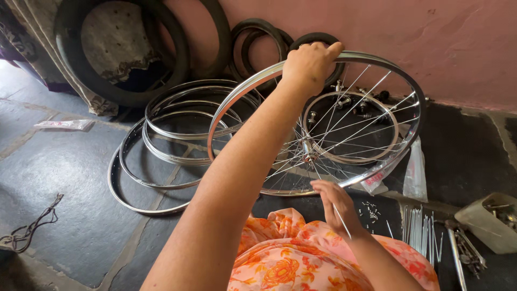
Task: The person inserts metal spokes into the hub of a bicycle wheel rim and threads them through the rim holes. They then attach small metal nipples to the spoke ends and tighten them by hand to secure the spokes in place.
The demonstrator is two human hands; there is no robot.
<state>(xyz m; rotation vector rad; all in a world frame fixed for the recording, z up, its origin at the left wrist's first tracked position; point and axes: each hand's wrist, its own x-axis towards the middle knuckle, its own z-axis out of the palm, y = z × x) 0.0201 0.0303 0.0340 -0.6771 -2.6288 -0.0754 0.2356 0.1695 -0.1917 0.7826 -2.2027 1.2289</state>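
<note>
A: Left hand [309, 64] clamped on top of the spoked wheel rim [377, 62], propped upright off the stone floor [70, 178]. Right hand [335, 207] pinching a loose spoke [341, 222].

B: And the tub [493, 223] far right?

A: Holding small metal bits, too blurry to name.

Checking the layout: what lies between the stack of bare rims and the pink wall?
In the head view, black rubber tyres lean against the pink wall, behind the bare rims.

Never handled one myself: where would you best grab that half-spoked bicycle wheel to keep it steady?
Probably the top of the rim, from above, as the left hand does: the wheel stands tilted there, and the spokes look too thin to hold.
</note>
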